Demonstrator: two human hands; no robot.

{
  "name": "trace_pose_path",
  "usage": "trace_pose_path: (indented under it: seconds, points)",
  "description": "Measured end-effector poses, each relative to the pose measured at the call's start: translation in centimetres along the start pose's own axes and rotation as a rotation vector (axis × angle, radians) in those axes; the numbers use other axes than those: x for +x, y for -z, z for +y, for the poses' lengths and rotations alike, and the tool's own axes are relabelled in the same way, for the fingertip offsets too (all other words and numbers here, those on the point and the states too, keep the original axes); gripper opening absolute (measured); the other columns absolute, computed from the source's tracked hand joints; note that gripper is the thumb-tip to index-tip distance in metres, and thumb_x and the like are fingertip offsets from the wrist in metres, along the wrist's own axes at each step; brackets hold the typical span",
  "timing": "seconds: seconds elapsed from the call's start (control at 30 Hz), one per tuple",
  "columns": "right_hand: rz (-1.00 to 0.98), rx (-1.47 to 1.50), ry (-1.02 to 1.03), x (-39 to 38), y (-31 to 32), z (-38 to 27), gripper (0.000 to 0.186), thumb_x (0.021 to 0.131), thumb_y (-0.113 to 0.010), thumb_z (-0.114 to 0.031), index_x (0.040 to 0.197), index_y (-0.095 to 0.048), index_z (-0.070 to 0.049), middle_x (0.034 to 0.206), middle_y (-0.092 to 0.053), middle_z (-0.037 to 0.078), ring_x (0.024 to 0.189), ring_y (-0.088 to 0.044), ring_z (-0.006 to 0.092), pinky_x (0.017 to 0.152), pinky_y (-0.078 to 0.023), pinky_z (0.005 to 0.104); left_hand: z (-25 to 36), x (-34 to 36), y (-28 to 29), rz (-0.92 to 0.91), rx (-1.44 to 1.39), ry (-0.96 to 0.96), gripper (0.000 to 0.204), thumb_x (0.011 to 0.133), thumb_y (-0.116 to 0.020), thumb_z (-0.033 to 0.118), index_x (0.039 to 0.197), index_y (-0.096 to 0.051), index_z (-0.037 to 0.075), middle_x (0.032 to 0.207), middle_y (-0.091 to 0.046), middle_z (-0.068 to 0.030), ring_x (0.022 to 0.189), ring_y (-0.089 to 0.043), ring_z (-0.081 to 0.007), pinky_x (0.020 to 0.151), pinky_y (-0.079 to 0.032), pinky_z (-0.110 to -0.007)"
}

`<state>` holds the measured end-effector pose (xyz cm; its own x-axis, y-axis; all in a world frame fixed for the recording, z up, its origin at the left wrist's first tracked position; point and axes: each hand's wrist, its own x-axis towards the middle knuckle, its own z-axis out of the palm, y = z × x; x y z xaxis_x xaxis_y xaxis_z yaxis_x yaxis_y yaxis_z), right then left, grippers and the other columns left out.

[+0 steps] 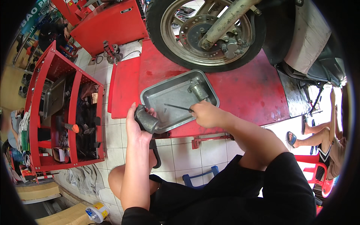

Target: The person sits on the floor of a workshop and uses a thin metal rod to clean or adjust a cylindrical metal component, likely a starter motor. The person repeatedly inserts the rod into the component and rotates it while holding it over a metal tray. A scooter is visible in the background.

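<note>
My left hand [135, 126] is wrapped round a grey metal cylinder [147, 120], tilted over the near left corner of a metal tray [160, 96]. In my right hand [207, 114] is a thin dark rod-like tool [178, 107], its tip pointing left over the tray and apart from the cylinder. Most of its handle is hidden in my fist, so its exact kind cannot be told. A second metal part [198, 90], cylindrical with a lugged end, lies at the tray's right side. One tiny dark piece [165, 110] shows on the tray floor.
The tray rests on a red lift platform [243, 88], below a motorcycle's front wheel [170, 43]. A red tool cart [35, 127] stands left. A blue stool [200, 177] is under me. Another person's leg [313, 141] and a red chair [311, 160] are at right.
</note>
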<state>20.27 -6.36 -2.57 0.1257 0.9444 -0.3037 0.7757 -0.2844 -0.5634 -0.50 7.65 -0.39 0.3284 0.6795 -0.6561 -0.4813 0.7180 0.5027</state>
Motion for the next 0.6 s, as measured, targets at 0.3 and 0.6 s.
trace_pose_path:
  seconds: [0.3, 0.6]
  points:
    - [0.074, -0.252, -0.028, 2.0, -2.3, -0.8, 0.018, 0.083, -0.061, 0.002, 0.097, -0.071, 0.002, 0.114, -0.064, 0.023, 0.104, -0.067, 0.0400, 0.084, -0.058, 0.0465, -0.2, 0.3, -0.1, -0.021, -0.003, 0.003, 0.031, 0.092, -0.067, 0.033, 0.096, -0.059, 0.004, 0.085, -0.061, -0.0110, 0.083, -0.065, -0.0275, 0.095, -0.053, -0.046]
    - [-0.035, -0.307, 0.069, 1.3, -1.5, -1.7, 0.020, 0.081, -0.062, -0.001, 0.098, -0.073, -0.001, 0.107, -0.068, 0.022, 0.099, -0.069, 0.0400, 0.083, -0.057, 0.0472, 0.1, 0.4, 0.7, -0.034, -0.017, -0.008, 0.031, 0.092, -0.067, 0.033, 0.096, -0.059, 0.004, 0.085, -0.061, -0.0112, 0.083, -0.065, -0.0278, 0.096, -0.052, -0.047]
